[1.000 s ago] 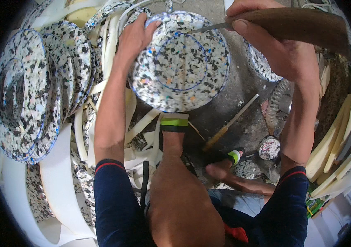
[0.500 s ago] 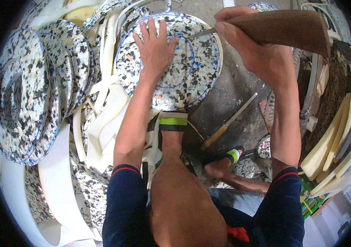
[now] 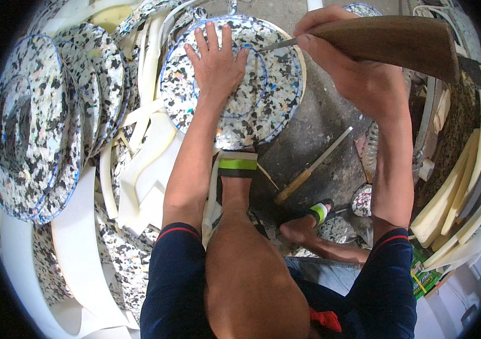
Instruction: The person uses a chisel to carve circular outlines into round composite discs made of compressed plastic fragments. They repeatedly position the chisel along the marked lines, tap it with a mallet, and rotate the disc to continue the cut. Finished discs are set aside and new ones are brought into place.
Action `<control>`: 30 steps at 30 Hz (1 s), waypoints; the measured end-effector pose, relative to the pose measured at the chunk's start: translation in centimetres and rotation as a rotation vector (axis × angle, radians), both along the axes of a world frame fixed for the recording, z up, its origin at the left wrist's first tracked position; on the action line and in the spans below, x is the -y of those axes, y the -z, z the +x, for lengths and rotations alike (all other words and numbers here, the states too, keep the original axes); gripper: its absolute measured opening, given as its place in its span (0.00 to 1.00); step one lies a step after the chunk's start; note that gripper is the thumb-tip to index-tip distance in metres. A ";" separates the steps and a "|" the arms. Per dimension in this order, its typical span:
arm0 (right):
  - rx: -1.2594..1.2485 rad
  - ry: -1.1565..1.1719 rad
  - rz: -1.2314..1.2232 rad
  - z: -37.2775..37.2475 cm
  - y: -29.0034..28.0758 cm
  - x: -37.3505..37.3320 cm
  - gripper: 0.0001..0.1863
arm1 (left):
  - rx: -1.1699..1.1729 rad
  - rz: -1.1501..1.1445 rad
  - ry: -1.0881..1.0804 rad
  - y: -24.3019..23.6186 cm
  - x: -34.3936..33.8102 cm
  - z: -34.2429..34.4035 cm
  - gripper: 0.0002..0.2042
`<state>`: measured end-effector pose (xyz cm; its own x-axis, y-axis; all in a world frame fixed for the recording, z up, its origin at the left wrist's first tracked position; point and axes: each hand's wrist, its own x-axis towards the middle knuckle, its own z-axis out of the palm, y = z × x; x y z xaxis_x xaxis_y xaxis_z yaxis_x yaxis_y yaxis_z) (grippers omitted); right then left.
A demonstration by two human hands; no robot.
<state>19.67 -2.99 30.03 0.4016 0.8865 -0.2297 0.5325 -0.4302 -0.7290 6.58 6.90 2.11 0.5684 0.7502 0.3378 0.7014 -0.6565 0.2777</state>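
Note:
A round disc of speckled black, white and grey foam (image 3: 280, 107) lies flat in front of me, with a blue line round its edge and a smaller blue circle drawn inside. My left hand (image 3: 218, 70) rests on its upper left part, fingers spread and palm down. In my right hand (image 3: 367, 82), gripped at the right of the disc, is a knife (image 3: 393, 42) with a thick brown wooden handle. Its thin blade points left over the disc, and the tip meets the top right of the inner blue circle. How deep the tip sits I cannot tell.
Several speckled foam discs (image 3: 40, 124) with hollow middles stand stacked at the left, beside white foam offcuts (image 3: 82, 226). A long blade with a wooden handle (image 3: 314, 169) lies on the floor by my sandalled feet. Cream foam strips (image 3: 460, 175) lean at the right.
My left hand has shifted slightly to the right on the disc. The knife's handle end has swung a little to the right and down, with the tip staying near the inner circle.

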 end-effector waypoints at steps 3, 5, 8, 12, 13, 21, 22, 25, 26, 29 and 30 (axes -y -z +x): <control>-0.017 0.007 -0.022 0.3 0.4 0.1 0.03 | -0.002 -0.004 -0.002 -0.1 0.0 0.0 0.33; -0.031 -0.012 0.004 0.7 1.1 0.4 0.03 | 0.000 -0.005 -0.001 -0.1 0.0 0.0 0.33; 0.065 -0.194 0.190 1.3 2.9 0.5 0.04 | -0.001 -0.003 -0.002 -0.2 0.0 0.0 0.33; 0.571 -0.521 0.479 1.6 4.6 -0.2 0.06 | 0.002 0.004 0.001 -0.2 0.1 0.1 0.34; 0.731 -0.594 0.541 1.6 4.5 -0.4 0.06 | -0.011 -0.005 -0.001 -0.2 0.1 0.1 0.34; -0.090 -0.127 0.048 1.0 3.1 -1.0 0.05 | -0.023 0.025 -0.009 -0.1 0.2 0.0 0.36; -0.067 -0.139 0.086 1.0 3.4 -1.2 0.05 | -0.027 0.022 -0.010 0.0 0.2 0.0 0.36; -0.063 -0.106 0.060 0.9 3.9 -1.5 0.05 | -0.021 0.035 -0.008 0.1 0.1 0.0 0.36; -0.057 -0.120 0.078 0.9 3.9 -1.5 0.05 | -0.019 0.035 -0.008 0.1 0.1 0.0 0.36; -0.093 -0.082 0.039 1.0 3.6 -1.5 0.05 | -0.015 0.032 -0.007 0.0 0.1 0.1 0.35; -0.142 -0.017 -0.036 1.0 3.5 -1.5 0.05 | -0.014 0.030 -0.007 0.0 0.1 0.1 0.35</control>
<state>20.66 -1.48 26.57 0.3476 0.8830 -0.3152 0.4327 -0.4494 -0.7816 6.66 6.76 2.12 0.5679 0.7438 0.3525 0.7098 -0.6594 0.2479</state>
